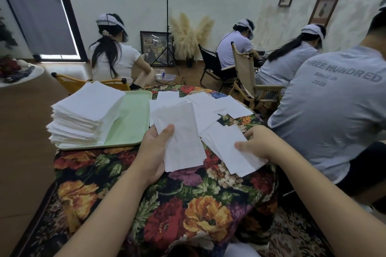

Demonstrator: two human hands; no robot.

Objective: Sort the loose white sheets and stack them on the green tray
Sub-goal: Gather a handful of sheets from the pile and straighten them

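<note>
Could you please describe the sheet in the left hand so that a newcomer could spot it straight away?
Start at the green tray with the tall white stack. Just right of its near corner, the left hand pinches a long white sheet. Unlike the loose sheets lying flat on the floral cloth, it is lifted and crinkled.

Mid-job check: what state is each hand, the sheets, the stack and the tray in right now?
left hand: grips a small bunch of sheets, lifted
right hand: pinches a loose sheet on the table
stack: tall, on the tray's left side
green tray: right part bare
scattered sheets: unsorted, overlapping
</note>
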